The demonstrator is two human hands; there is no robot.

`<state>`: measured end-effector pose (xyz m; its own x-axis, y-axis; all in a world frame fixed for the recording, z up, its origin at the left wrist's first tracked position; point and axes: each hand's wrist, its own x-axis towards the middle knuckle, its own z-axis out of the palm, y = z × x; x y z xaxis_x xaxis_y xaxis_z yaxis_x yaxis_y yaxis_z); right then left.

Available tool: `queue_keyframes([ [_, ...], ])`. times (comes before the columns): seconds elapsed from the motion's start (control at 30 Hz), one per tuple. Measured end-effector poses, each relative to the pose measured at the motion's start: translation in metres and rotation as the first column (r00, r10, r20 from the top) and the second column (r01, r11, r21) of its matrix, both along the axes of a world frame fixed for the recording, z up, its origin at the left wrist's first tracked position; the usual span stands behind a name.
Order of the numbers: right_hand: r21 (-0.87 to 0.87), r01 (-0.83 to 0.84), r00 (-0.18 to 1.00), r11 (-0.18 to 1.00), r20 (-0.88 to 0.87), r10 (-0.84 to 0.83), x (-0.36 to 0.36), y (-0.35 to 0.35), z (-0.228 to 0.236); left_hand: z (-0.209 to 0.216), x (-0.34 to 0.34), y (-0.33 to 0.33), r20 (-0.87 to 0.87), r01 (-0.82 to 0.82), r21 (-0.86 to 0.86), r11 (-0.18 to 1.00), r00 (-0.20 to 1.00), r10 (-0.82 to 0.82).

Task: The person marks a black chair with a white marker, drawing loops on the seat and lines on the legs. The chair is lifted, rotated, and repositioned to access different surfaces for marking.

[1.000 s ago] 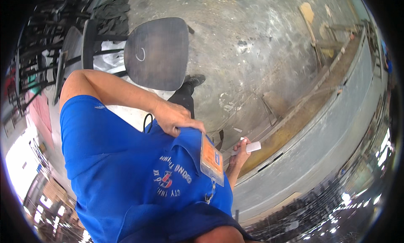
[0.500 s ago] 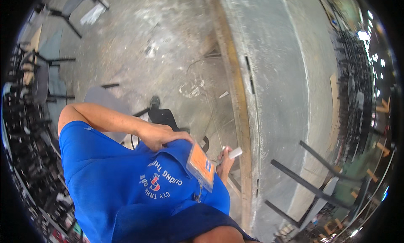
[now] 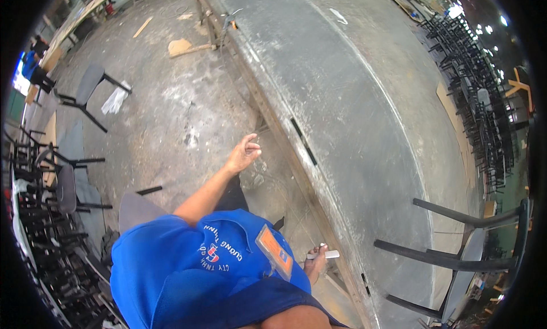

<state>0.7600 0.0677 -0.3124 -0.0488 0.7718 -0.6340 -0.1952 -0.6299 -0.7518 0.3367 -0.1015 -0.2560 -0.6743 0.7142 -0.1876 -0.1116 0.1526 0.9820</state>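
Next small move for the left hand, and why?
Probably reach the bare left hand toward the black-legged chair: that hand looks empty, the bare right hand grips a small white rectangular piece, and the chair's legs extend over the long grey tabletop.

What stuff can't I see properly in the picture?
All in the head view:
- white piece: partly hidden by the right hand gripping it
- grey chair seat: partly covered by the blue shirt
- long grey table: near end cut off by the bottom edge
- far person: hands too small to make out
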Motion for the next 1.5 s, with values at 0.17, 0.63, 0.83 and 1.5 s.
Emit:
queue_keyframes([
  [0.17,0.009,0.056,0.998,0.998,-0.008,-0.056,-0.113,0.030,0.004,-0.086,-0.186,0.058,-0.163,-0.325,0.044,0.945,0.931,0.328],
  [0.63,-0.116,0.160,0.896,0.980,0.435,-0.095,-0.298,-0.020,-0.004,-0.200,-0.742,0.042,-0.817,-0.672,-0.480,0.564,0.577,-0.008],
  [0.83,-0.083,0.128,0.762,0.988,0.646,-0.045,-0.229,-0.069,-0.054,-0.185,-0.728,0.053,-0.646,-0.519,-0.594,0.615,0.763,0.020],
  [1.5,-0.138,-0.464,0.841,0.875,0.241,0.484,-0.085,-0.048,-0.082,0.182,-0.009,0.108,-0.313,0.826,0.460,0.326,0.494,-0.811],
])
